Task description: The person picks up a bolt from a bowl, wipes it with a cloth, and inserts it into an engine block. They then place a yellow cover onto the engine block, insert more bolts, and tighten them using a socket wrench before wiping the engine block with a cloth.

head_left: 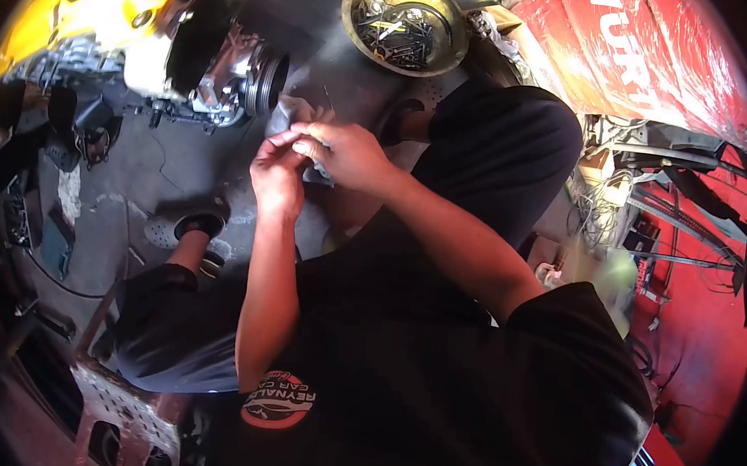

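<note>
My left hand [277,174] and my right hand [346,151] meet in front of me, thumbs and fingertips pinched together. What they pinch is small and hidden by the fingers; I cannot tell what it is. A thin dark wire-like strand [327,97] shows just above the right fingers. Behind the hands is a crumpled pale grey cloth or plastic sheet [292,111], partly covered by them. Just beyond, to the left, sits an engine [219,92] with a black ribbed pulley [267,83].
A round metal basin [351,24] of bolts and small parts stands ahead on the floor. To the right are a red plastic-wrapped bundle [611,50] and tangled cables [596,205]. A bright yellow panel [103,6] is at upper left; a perforated metal frame [123,406] is at lower left.
</note>
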The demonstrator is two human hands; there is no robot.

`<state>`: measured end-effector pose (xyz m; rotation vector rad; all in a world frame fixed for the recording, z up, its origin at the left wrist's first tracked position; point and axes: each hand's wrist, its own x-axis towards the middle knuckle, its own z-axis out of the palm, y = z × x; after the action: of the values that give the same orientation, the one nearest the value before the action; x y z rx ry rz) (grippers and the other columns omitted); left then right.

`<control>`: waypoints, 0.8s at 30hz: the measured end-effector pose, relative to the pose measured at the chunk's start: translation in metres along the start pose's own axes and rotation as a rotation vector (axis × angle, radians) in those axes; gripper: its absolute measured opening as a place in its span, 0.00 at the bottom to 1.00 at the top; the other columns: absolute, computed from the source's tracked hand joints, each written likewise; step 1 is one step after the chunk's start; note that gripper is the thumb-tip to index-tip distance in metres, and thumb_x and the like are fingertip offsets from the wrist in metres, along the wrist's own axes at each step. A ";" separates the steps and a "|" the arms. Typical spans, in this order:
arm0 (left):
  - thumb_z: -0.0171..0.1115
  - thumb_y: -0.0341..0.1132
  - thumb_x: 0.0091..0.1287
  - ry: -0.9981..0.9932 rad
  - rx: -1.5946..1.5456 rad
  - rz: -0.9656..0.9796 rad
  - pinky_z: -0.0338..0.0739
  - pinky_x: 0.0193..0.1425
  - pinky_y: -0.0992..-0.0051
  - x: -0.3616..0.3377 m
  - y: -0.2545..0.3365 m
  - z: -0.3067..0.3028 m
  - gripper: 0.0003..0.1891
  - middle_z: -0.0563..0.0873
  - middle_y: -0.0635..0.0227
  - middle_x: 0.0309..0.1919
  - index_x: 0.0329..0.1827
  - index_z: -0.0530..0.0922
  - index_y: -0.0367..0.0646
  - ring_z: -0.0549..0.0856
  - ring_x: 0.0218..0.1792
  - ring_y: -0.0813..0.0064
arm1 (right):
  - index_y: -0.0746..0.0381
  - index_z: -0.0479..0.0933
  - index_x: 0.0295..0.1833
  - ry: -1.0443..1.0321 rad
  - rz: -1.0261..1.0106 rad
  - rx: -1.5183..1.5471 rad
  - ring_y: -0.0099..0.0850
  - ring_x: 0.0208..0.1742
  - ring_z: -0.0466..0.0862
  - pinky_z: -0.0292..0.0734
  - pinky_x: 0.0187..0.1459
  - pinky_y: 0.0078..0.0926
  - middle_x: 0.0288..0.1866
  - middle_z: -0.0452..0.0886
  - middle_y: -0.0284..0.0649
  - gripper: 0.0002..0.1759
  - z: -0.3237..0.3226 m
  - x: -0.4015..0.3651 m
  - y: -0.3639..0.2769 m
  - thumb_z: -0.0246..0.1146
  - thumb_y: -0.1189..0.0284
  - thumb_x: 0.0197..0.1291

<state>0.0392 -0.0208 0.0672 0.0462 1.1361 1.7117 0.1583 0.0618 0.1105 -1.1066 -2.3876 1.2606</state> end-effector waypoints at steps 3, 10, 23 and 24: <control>0.63 0.16 0.64 -0.132 0.155 0.025 0.84 0.45 0.72 0.008 0.010 0.002 0.10 0.87 0.54 0.41 0.48 0.77 0.31 0.87 0.38 0.69 | 0.54 0.80 0.59 0.044 0.025 0.050 0.49 0.44 0.86 0.80 0.46 0.45 0.42 0.86 0.48 0.18 -0.009 -0.005 0.000 0.59 0.59 0.68; 0.65 0.18 0.64 -0.219 0.204 -0.061 0.86 0.38 0.69 0.032 0.017 0.018 0.15 0.86 0.50 0.40 0.53 0.73 0.29 0.87 0.36 0.66 | 0.61 0.78 0.51 0.144 0.059 0.186 0.51 0.41 0.86 0.80 0.44 0.47 0.36 0.86 0.50 0.12 -0.016 0.001 0.015 0.61 0.67 0.66; 0.67 0.42 0.68 -0.303 1.587 -0.281 0.80 0.27 0.72 0.091 -0.025 -0.114 0.16 0.87 0.63 0.26 0.46 0.79 0.36 0.85 0.23 0.75 | 0.61 0.82 0.51 0.853 0.220 -0.318 0.30 0.50 0.83 0.74 0.54 0.33 0.46 0.85 0.40 0.28 -0.257 0.009 0.021 0.49 0.48 0.75; 0.67 0.42 0.68 -0.324 1.677 -0.317 0.80 0.27 0.71 0.087 -0.032 -0.140 0.16 0.86 0.63 0.25 0.45 0.79 0.35 0.85 0.22 0.73 | 0.63 0.81 0.52 0.844 0.343 -0.193 0.29 0.49 0.83 0.76 0.51 0.30 0.48 0.86 0.38 0.23 -0.263 0.013 0.005 0.53 0.53 0.76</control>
<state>-0.0509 -0.0464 -0.0727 1.0431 1.8496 0.0903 0.2846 0.2340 0.2641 -1.7212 -1.7271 0.4539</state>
